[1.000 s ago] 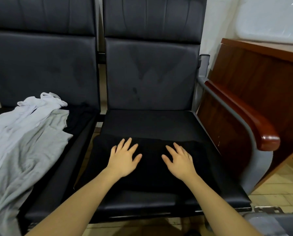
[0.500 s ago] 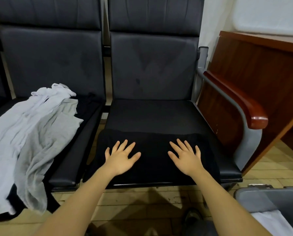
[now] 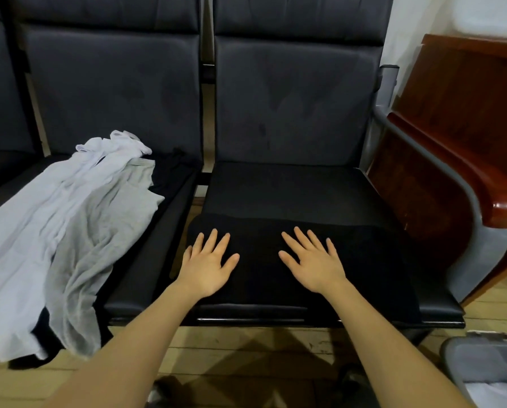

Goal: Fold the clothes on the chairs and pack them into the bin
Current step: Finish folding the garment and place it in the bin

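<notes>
A folded black garment (image 3: 373, 260) lies across the front of the right chair seat (image 3: 284, 189). My left hand (image 3: 208, 263) rests flat on its left part with fingers spread. My right hand (image 3: 314, 260) lies flat on its middle, fingers straight too. On the left chair a white garment (image 3: 34, 219) and a grey garment (image 3: 96, 240) lie unfolded, draped over the seat's front edge, with some dark cloth under them. The grey bin (image 3: 481, 366) shows at the bottom right corner, with something white inside.
A wooden armrest (image 3: 464, 184) on a grey metal frame borders the right chair. A brown wooden cabinet (image 3: 458, 92) stands beyond it. Wooden floor (image 3: 246, 357) runs below the seats.
Both hands have slid slightly outward over the black garment while staying flat. The view has pulled back and tilted down, bringing the floor and the bin into sight.
</notes>
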`<state>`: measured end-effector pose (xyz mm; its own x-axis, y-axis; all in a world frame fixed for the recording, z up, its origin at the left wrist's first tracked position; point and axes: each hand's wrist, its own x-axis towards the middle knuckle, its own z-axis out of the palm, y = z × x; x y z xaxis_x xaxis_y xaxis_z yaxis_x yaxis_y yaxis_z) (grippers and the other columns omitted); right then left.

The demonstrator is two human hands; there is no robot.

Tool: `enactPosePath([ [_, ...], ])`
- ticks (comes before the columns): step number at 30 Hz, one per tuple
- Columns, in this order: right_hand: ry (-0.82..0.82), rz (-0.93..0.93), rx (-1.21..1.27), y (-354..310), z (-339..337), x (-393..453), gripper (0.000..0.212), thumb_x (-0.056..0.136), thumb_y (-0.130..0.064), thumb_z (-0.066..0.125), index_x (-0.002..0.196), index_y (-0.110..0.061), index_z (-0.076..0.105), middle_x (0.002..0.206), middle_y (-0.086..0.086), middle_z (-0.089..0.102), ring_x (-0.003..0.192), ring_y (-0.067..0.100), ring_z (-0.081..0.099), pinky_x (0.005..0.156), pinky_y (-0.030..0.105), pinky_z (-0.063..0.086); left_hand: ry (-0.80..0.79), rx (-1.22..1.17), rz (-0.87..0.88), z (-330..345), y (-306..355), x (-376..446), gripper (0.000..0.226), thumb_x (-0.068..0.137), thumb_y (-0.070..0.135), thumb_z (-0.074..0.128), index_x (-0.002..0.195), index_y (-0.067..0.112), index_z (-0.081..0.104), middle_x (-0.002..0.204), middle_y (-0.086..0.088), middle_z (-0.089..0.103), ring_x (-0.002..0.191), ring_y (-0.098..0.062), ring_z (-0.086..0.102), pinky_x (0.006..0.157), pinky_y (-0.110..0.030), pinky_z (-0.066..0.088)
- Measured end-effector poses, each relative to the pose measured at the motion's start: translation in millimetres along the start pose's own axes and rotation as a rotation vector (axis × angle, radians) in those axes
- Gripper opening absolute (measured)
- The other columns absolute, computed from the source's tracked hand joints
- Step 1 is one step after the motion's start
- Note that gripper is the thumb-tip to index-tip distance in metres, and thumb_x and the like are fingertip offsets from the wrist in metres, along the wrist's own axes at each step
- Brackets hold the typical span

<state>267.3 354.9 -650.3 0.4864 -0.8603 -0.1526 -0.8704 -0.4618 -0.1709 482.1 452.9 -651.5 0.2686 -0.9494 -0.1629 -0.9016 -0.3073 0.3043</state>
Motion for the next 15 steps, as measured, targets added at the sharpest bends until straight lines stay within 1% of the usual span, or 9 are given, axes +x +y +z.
enactPosePath([
  [2,-0.003,0.004,-0.009,10,-3,3,0.056,0.096,-0.063,0.014,0.149,-0.046,0.005,0.160,-0.013,-0.003,0.147,0.013,-0.007,0.118,0.044,-0.006,0.037,-0.037,0.027,1,4,5,0.060,0.098,0.053,0.024,0.151,0.031,0.007,0.160,0.000,-0.005,0.146,-0.023,-0.009,0.117,-0.042,0.001],
  [3,-0.007,0.003,-0.011,15,-5,4,0.056,0.096,-0.063,0.015,0.149,-0.047,0.005,0.160,-0.014,-0.003,0.147,0.012,-0.007,0.118,0.044,-0.006,0.075,-0.075,0.019,1,5,7,0.059,0.099,0.052,0.025,0.151,0.030,0.009,0.160,-0.003,-0.002,0.146,-0.024,-0.005,0.117,-0.041,0.003],
  [5,-0.010,0.004,-0.010,22,-6,4,0.056,0.096,-0.062,0.015,0.149,-0.047,0.006,0.160,-0.014,-0.003,0.147,0.011,-0.007,0.118,0.043,-0.006,0.149,-0.138,-0.053,-2,6,11,0.058,0.099,0.049,0.026,0.151,0.028,0.012,0.159,-0.012,0.003,0.146,-0.028,0.001,0.117,-0.042,0.008],
  [7,-0.012,0.010,-0.005,28,-9,3,0.056,0.096,-0.062,0.016,0.149,-0.046,0.006,0.160,-0.014,-0.002,0.147,0.011,-0.007,0.118,0.042,-0.007,0.163,-0.135,-0.127,-5,5,11,0.058,0.099,0.050,0.024,0.151,0.028,0.010,0.157,-0.018,0.005,0.145,-0.032,0.006,0.116,-0.043,0.011],
  [10,-0.019,0.028,0.002,35,-12,2,0.056,0.096,-0.062,0.018,0.149,-0.046,0.008,0.160,-0.013,-0.001,0.147,0.012,-0.006,0.118,0.043,-0.008,0.162,-0.113,-0.168,-6,6,11,0.058,0.099,0.051,0.022,0.151,0.029,0.008,0.155,-0.021,0.011,0.142,-0.034,0.016,0.114,-0.043,0.016],
  [13,-0.009,0.030,0.013,36,-13,1,0.056,0.097,-0.060,0.021,0.149,-0.044,0.010,0.160,-0.012,0.001,0.147,0.012,-0.005,0.117,0.043,-0.009,0.192,-0.152,-0.228,-4,-3,15,0.056,0.100,0.047,0.027,0.150,0.025,0.014,0.147,-0.019,0.031,0.131,-0.036,0.036,0.107,-0.045,0.032],
  [15,0.024,0.014,0.015,32,-12,2,0.055,0.099,-0.056,0.023,0.150,-0.040,0.014,0.160,-0.010,0.003,0.147,0.012,-0.003,0.117,0.042,-0.009,0.233,-0.234,-0.244,-2,-8,16,0.052,0.100,0.040,0.034,0.148,0.022,0.022,0.138,-0.018,0.042,0.119,-0.035,0.048,0.097,-0.046,0.043],
])
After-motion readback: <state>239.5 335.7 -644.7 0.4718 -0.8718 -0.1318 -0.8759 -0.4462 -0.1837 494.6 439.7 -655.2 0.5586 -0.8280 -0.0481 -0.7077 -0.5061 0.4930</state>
